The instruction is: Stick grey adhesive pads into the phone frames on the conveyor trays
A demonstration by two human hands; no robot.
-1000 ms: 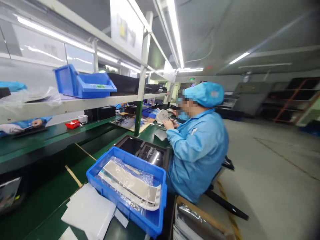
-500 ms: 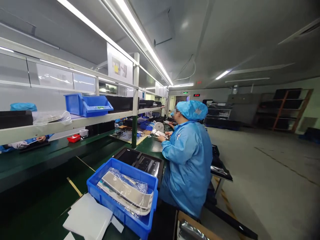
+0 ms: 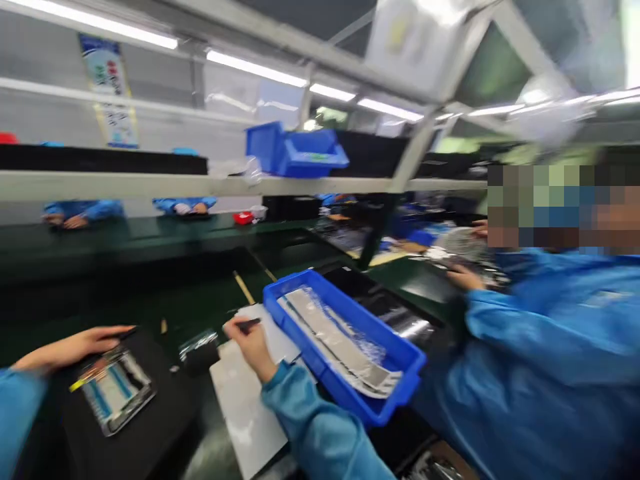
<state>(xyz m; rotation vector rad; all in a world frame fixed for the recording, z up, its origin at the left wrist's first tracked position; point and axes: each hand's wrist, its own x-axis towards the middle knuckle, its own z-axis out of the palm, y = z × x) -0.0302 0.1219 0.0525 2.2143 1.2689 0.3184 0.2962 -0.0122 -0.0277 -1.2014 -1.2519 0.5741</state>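
My left hand (image 3: pixel 75 348) lies with its fingers stretched out on the far edge of a black tray (image 3: pixel 130 413) that holds a small circuit module (image 3: pixel 114 391). My right hand (image 3: pixel 253 343) is closed on a thin dark tool (image 3: pixel 249 324), its tip pointing right over a white sheet (image 3: pixel 245 407). Beside my right hand stands a blue bin (image 3: pixel 350 393) with silvery strips in clear plastic (image 3: pixel 340 343). The picture is smeared by motion.
A co-worker in a blue coat (image 3: pixel 545 373) sits close on the right, hands at their own parts. Across the green bench (image 3: pixel 150 293), other people's hands (image 3: pixel 75 219) rest on it. A shelf (image 3: pixel 200 185) overhead carries another blue bin (image 3: pixel 295 152).
The view has swung left and down from the co-worker to my own place. My two hands, the black tray and the white sheet have come into view.
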